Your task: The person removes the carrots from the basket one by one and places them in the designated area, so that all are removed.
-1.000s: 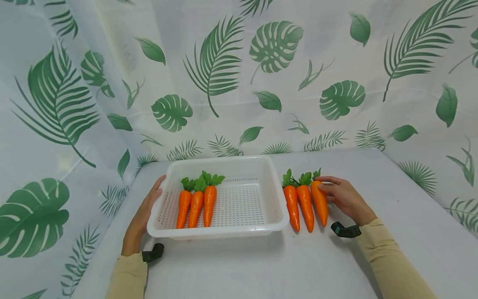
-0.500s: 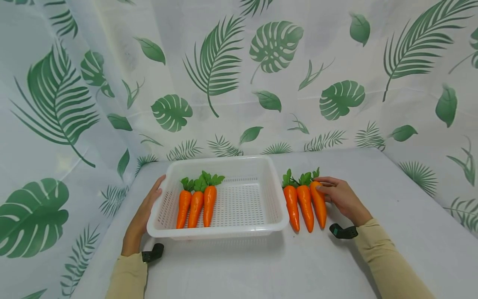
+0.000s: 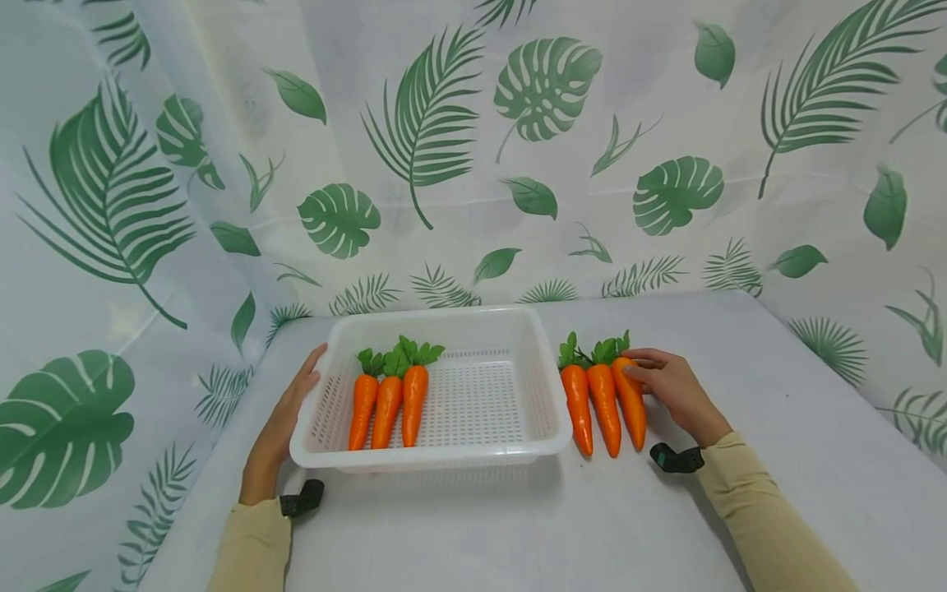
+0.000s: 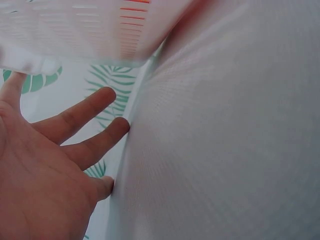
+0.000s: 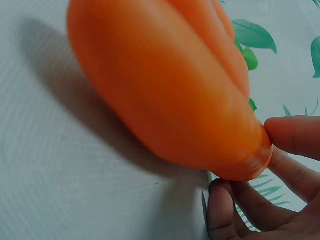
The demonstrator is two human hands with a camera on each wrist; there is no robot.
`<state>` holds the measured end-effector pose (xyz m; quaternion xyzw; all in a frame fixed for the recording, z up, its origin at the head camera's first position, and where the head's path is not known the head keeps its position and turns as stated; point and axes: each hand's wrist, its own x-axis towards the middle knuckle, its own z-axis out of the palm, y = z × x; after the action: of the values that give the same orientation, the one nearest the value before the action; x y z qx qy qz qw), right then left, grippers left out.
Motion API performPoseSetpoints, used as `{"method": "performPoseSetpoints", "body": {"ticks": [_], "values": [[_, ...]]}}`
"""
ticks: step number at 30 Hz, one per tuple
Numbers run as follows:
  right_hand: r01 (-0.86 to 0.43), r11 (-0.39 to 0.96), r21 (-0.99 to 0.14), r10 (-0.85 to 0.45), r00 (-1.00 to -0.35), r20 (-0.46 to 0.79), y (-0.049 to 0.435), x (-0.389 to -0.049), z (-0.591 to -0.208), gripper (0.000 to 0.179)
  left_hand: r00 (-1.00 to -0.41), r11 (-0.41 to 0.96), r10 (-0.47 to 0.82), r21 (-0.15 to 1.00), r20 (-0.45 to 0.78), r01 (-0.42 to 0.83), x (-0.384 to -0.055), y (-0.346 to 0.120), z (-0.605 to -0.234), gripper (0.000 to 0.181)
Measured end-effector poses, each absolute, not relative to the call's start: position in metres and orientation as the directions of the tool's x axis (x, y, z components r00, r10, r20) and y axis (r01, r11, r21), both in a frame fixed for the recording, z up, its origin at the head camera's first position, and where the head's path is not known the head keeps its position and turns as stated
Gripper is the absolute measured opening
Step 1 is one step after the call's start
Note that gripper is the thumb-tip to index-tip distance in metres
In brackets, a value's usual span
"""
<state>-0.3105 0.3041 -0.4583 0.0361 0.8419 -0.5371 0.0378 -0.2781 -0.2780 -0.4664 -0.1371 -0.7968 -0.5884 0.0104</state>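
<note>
A white plastic basket has three orange carrots with green leaves lying side by side in its left half. My left hand rests at the basket's left side; in the left wrist view its fingers are spread and straight, one tip up at the rim. To the right of the basket lie a carrot, a middle carrot and a rightmost carrot in a row. My right hand pinches the rightmost carrot at its leafy end, thumb and fingers around the top in the right wrist view.
The basket and the loose carrots stand on a white-covered table. Behind and on both sides hangs a white curtain printed with green leaves. A dark wrist camera sits by the right sleeve, another wrist camera by the left.
My right hand has shifted the rightmost carrot a little to the left, closer against the middle one. The left hand and the basket have stayed in place.
</note>
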Motion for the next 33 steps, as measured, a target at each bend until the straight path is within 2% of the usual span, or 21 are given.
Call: {"method": "performPoseSetpoints", "body": {"ticks": [24, 33], "values": [[0.075, 0.443, -0.893, 0.038, -0.997, -0.064, 0.3065, -0.3127, -0.4599, 0.061, -0.961, 0.283, 0.210, 0.930, 0.178, 0.234, -0.2815, -0.2779, -0.4651, 0.061], [0.123, 0.431, -0.894, 0.070, -0.992, -0.103, 0.3062, -0.3123, -0.4567, 0.065, -0.964, 0.286, 0.200, 0.931, 0.174, 0.227, -0.2795, -0.2774, -0.4654, 0.061]]}}
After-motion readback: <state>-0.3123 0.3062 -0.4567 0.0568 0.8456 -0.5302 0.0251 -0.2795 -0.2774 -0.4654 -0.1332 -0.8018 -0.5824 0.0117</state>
